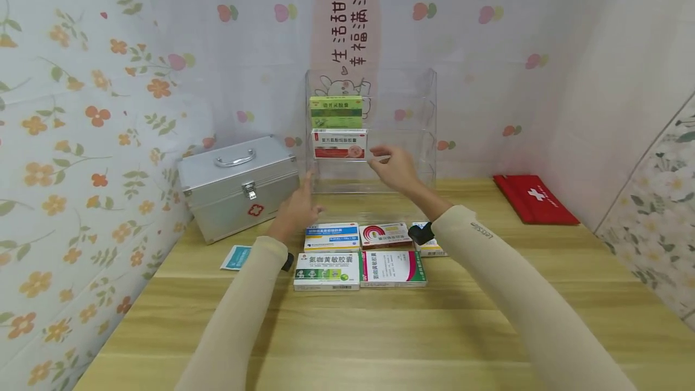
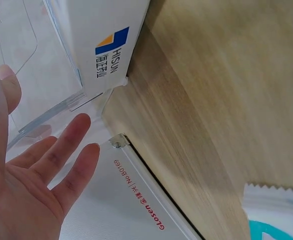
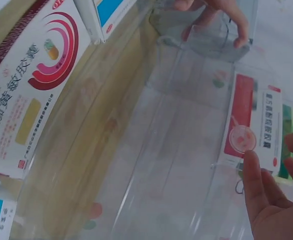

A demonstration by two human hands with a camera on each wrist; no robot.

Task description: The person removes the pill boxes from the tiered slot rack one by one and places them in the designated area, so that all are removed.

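While both hands hovered before the clear acrylic rack [image 1: 374, 131] at the back of the wooden surface [image 1: 380, 330], neither held anything. The right hand [image 1: 395, 165] was raised just beside the red-and-white medicine box [image 1: 339, 143] on the rack's middle tier, its grip apart with relaxed fingers [image 3: 254, 185] near the box's right end and, as far as the views showed, not touching it. The left hand [image 1: 295, 210] was lower, at the rack's left front corner, its grip likewise apart, with straight fingers [image 2: 69, 145] close to the acrylic wall and beside the silver first-aid case [image 1: 239, 189]. A green box [image 1: 335, 111] stood on the tier above. Five more medicine boxes [image 1: 361, 252] lay flat in a group on the surface in front of the rack, with a small teal sachet [image 1: 236, 256] to their left and a red pouch [image 1: 534, 199] well apart at the right. By judgement, the red-and-white box was light, thin cardboard, stiff enough to pinch but easily crushed; it would best be taken by its short ends or top edge. The rack appeared rigid, smooth, and liable to slide if pushed.
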